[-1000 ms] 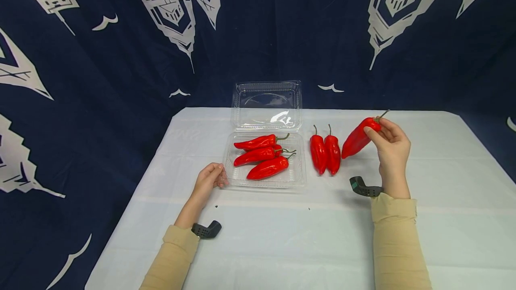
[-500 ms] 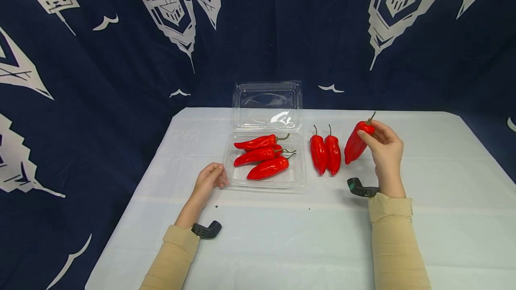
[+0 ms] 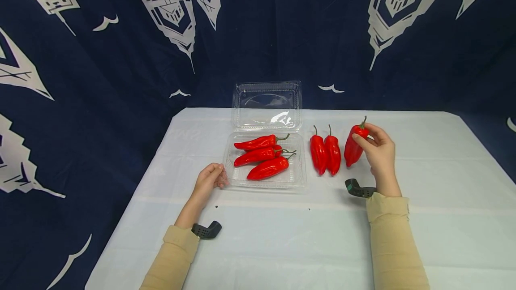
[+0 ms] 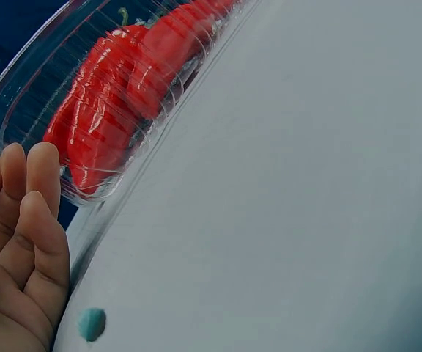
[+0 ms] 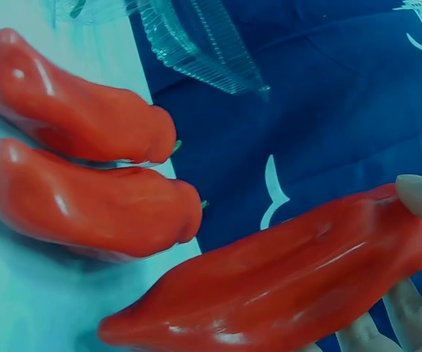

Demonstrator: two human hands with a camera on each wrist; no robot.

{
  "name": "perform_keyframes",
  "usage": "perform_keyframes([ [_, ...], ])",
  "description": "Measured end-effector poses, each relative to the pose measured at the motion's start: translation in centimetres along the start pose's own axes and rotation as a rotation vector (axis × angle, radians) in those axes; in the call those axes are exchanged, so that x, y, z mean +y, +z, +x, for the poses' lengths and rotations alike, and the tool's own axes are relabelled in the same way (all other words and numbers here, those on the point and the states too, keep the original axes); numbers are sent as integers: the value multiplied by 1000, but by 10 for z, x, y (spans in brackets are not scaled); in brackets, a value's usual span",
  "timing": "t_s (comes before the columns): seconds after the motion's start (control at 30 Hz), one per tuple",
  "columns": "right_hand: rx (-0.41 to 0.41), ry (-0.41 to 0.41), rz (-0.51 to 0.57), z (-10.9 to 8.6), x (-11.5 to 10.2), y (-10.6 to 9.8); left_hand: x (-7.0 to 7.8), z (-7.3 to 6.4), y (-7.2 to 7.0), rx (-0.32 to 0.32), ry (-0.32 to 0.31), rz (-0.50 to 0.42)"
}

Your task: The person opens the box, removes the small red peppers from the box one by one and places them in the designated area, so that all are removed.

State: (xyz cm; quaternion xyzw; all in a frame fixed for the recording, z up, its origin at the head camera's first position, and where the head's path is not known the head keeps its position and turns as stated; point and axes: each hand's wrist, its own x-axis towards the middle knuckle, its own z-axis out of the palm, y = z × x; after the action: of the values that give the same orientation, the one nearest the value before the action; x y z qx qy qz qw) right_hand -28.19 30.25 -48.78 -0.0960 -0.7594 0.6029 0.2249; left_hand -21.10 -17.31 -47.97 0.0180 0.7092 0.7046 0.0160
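Observation:
A red pepper (image 3: 354,149) with a green stem hangs tip down from my right hand (image 3: 380,149), pinched near its stem end by thumb and fingers. In the right wrist view this pepper (image 5: 269,282) slants across the lower half. Two more red peppers (image 3: 318,153) lie side by side just left of it. My left hand (image 3: 209,180) holds the left edge of a clear plastic clamshell container (image 3: 298,178), fingers bent at its rim. Several red peppers (image 3: 268,168) lie in the container's base, stems to the right. Its lid (image 3: 266,95) stands raised at the back.
A white cloth (image 3: 282,245) covers the table, with small dark specks near its middle. Behind the far edge hangs a dark blue curtain (image 3: 250,35) printed with white buildings and birds. Black cameras (image 3: 207,230) sit on both wrists.
My right hand has moved left and slightly nearer, and the held pepper has swung more upright, closer to the pair on the table. The left hand and container have stayed still.

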Motion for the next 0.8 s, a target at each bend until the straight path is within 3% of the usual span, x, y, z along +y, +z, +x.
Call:
perform_keyframes([
  [0.3,-30,2,-29,-20,-34,5,2,-1,0,-4,1,-8],
  [0.5,-40,-18,-52,-19,-26,7,2,-1,0,-11,6,-8],
  [0.7,-67,27,-73,-41,-67,11,1,-1,0,-12,8,-7],
  [0.8,-93,21,-85,-42,-67,11,-1,0,-1,-18,26,-3],
])
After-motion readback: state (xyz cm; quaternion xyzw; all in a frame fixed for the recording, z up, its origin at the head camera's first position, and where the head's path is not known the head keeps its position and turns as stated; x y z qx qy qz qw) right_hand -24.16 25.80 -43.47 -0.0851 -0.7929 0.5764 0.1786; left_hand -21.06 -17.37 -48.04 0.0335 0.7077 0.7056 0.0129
